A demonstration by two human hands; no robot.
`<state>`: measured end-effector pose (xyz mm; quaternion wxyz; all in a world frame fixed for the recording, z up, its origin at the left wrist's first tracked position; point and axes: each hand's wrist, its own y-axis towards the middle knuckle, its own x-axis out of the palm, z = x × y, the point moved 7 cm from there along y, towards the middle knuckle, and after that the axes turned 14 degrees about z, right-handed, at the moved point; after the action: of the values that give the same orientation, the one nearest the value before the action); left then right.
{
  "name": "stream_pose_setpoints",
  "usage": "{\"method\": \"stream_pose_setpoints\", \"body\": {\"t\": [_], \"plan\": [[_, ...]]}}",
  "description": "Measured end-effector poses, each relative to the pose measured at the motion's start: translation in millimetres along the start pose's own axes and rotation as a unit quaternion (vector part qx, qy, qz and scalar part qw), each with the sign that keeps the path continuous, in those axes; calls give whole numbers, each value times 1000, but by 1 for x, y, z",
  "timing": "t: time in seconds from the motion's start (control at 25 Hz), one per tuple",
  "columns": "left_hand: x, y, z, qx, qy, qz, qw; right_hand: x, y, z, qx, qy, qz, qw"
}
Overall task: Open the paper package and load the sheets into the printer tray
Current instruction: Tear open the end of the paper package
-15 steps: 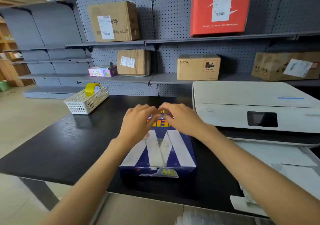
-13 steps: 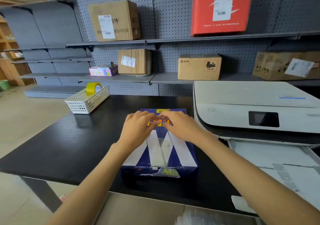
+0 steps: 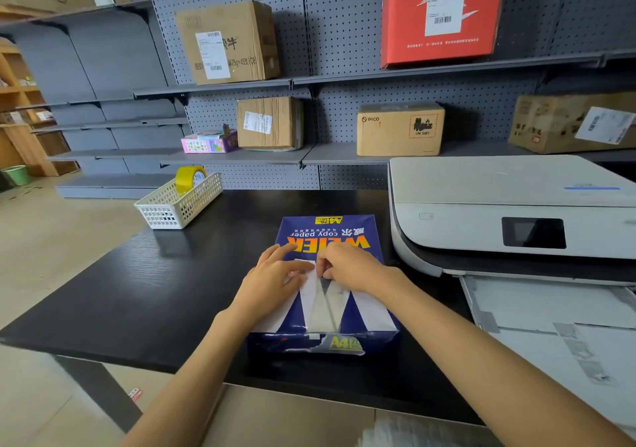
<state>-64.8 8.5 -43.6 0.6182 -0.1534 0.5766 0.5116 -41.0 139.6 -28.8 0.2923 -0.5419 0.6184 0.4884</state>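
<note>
A blue ream of A4 copy paper [image 3: 330, 231] lies flat on the black table [image 3: 144, 295], still wrapped, with a white seam running down its top. My left hand [image 3: 275, 276] rests on the middle of the package with straight fingers. My right hand [image 3: 349, 267] sits beside it, fingertips curled onto the wrapper's centre seam. The near end flap of the wrapper looks slightly torn. The white printer [image 3: 509, 205] stands just right of the package, and its paper tray [image 3: 537, 309] is pulled out toward me.
A white plastic basket [image 3: 179, 205] holding a yellow tape roll [image 3: 189, 178] stands at the table's far left. Grey pegboard shelves behind carry cardboard boxes [image 3: 399, 130] and a red box [image 3: 440, 12]. The table's front edge is close to me.
Both hands have slid toward me along the package's top, from its far end to its middle, uncovering the printed label.
</note>
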Motion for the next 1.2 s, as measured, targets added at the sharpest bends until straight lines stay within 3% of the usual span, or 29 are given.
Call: {"method": "stream_pose_setpoints", "body": {"t": [0.36,0.96,1.2], "plan": [[5,-6,4,5,29,-25,999,7,6,-8,-15,-57,-125,990],[8,-14,4,-6,27,-11,1000,-10,-27,-11,-42,-28,-144,988],[8,-12,6,-24,54,-50,997,-15,-41,-15,-53,-43,-146,987]]}}
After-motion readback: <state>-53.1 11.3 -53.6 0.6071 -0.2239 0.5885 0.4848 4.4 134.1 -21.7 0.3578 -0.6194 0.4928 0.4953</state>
